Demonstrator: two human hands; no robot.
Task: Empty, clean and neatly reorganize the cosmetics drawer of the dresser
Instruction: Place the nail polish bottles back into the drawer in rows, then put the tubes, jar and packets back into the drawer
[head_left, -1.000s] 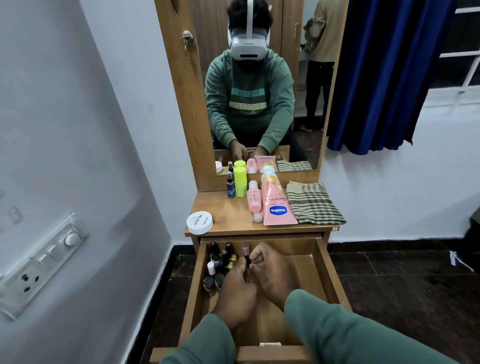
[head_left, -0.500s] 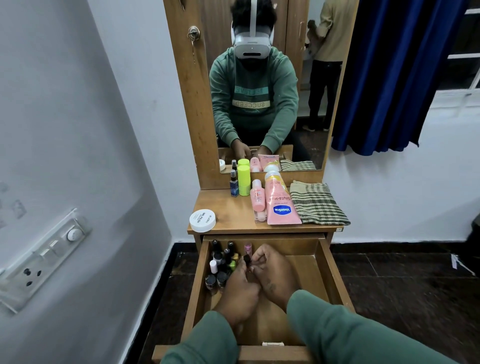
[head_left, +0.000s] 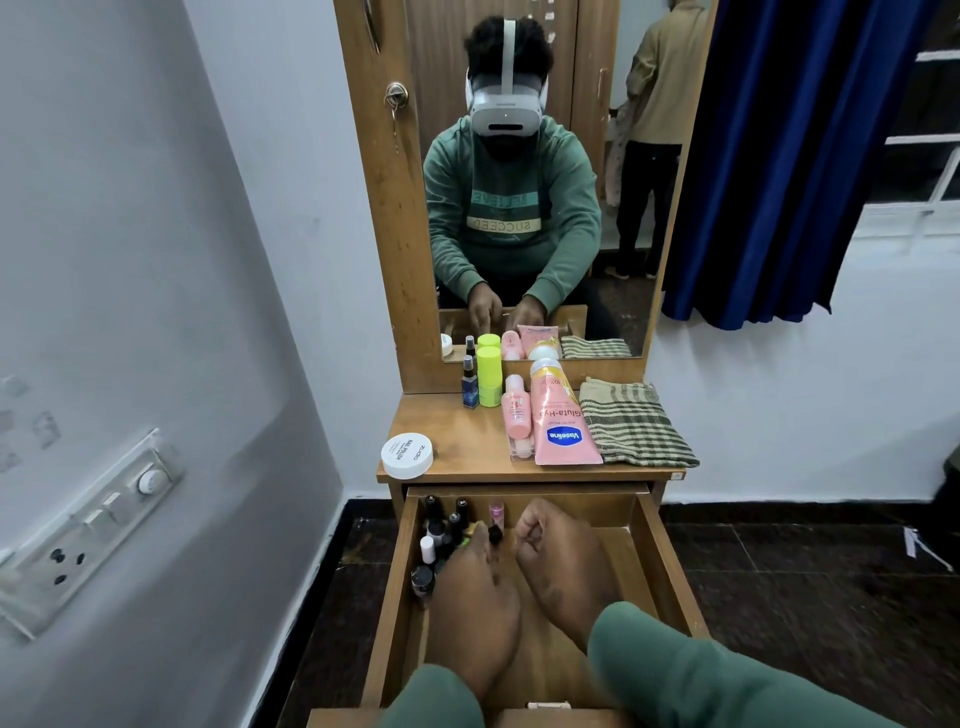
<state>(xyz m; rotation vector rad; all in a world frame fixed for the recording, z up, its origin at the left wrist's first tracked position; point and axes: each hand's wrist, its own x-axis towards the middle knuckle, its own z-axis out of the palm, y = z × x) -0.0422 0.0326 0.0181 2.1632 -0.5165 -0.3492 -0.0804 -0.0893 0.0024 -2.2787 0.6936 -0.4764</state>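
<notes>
Left hand fingers pinch a small dark-capped bottle. Right hand fingers are curled just beside it; can't tell if they hold anything. Both hands are inside the open drawer, toward its back. The nail polish bottles cluster in the drawer's back-left corner. Above the drawer on the dresser top: white jar, Vaseline tube, checked cloth.

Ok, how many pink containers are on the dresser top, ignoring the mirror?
2: a small pink bottle lying mid-top, and the larger pink Vaseline tube lying right beside it, left of the folded cloth. No others appear hidden there.
</notes>
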